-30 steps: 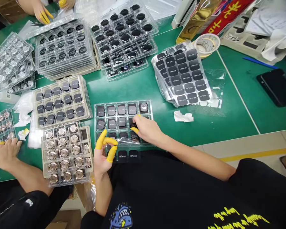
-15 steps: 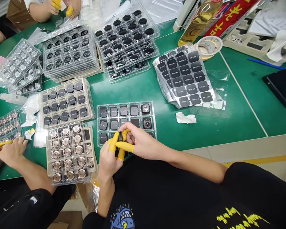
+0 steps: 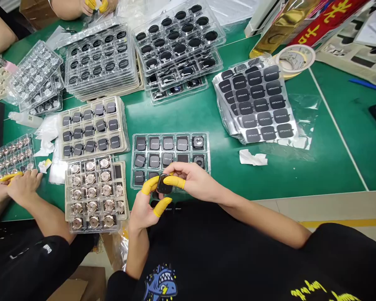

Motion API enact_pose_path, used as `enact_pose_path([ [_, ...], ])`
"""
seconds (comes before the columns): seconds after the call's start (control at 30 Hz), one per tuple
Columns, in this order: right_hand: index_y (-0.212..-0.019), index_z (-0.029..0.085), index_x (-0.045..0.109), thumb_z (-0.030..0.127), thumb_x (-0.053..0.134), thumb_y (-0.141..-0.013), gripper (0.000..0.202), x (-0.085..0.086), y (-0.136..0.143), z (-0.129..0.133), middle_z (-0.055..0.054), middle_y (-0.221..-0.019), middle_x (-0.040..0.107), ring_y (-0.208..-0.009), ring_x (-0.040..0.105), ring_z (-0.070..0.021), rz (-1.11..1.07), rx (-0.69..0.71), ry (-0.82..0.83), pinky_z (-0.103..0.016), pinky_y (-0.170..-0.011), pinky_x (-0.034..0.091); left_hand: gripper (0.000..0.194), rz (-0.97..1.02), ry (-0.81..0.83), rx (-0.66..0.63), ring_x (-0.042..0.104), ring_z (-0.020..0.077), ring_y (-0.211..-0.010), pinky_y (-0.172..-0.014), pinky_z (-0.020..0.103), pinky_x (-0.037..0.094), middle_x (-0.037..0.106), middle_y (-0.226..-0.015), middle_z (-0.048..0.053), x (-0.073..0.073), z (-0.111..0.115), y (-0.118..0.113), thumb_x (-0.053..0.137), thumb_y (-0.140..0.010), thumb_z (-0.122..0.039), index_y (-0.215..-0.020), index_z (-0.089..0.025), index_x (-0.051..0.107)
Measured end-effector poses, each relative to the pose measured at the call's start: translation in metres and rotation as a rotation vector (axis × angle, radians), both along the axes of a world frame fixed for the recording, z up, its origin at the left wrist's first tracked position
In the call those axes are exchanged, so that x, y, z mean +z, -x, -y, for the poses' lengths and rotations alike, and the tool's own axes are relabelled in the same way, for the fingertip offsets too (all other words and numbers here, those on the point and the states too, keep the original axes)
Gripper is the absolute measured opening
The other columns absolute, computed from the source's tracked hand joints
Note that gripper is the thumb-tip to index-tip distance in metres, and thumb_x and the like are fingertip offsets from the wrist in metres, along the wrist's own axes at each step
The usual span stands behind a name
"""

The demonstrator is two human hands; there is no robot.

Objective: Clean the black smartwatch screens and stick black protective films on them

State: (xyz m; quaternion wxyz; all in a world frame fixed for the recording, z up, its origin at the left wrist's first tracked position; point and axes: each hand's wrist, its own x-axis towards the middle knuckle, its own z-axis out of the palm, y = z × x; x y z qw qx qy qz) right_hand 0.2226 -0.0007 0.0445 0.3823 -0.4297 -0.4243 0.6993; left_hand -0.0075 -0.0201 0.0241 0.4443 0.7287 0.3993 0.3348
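A small black square watch head (image 3: 164, 184) with a glossy face is tilted up above the near side of a clear tray (image 3: 132, 165). My right hand (image 3: 196, 182) pinches it, the yellow-cotted thumb lying across its face. Against its left edge rests the cotted index finger of my left hand (image 3: 141, 211), whose thumb is spread away from the watch. The tray's compartments hold black square pieces with printed labels, and two watch heads (image 3: 198, 142) (image 3: 199, 161) sit in its right column. My hands hide part of its near row.
Sheets of black labels (image 3: 265, 118) lie right of the tray, near a crumpled tissue (image 3: 253, 158) and a tape roll (image 3: 296, 60). Stacked trays (image 3: 100, 71) stand behind. At left, trays of rose-gold watches (image 3: 92, 192) lie beside a co-worker's hands (image 3: 23, 184).
The watch head has turned from edge-on to show its dark face. My left thumb has moved off it, while my right thumb now lies across it. The whole view has shifted slightly.
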Motion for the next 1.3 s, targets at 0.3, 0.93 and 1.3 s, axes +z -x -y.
enact_pose_path([
  [0.3,-0.094,0.022,0.078,0.061,0.098,-0.08,0.045,0.005,0.0,-0.009,0.003,-0.079,0.068,-0.071,0.056,-0.0153,-0.049,0.089,0.047,-0.03,-0.067,0.047,0.078,0.16,0.063,0.078,0.08,0.0179,-0.083,-0.082,0.031,0.07,0.081,-0.104,0.002,-0.02,0.0,0.012,0.092,-0.094,-0.058,-0.157,-0.027,0.059],
  [0.93,-0.1,0.025,0.075,0.022,0.069,-0.108,0.01,-0.01,0.007,0.009,-0.003,-0.102,0.078,-0.08,0.066,-0.0159,0.295,-0.078,-0.483,-0.03,-0.074,0.052,0.06,0.017,-0.215,0.127,0.072,0.0132,-0.066,-0.067,0.027,0.065,0.077,-0.087,-0.003,-0.017,-0.007,-0.002,0.097,-0.09,-0.052,-0.138,-0.024,0.076],
  [1.3,-0.095,0.027,0.075,0.055,0.082,-0.103,0.03,-0.001,-0.086,0.03,-0.009,-0.111,0.08,-0.102,0.075,-0.0265,0.385,-0.352,-0.335,-0.041,-0.09,0.062,0.062,0.222,-0.077,0.284,0.083,0.0204,-0.078,-0.073,0.031,0.072,0.082,-0.096,0.005,-0.044,-0.001,0.009,0.102,-0.078,-0.061,-0.119,-0.022,0.08],
])
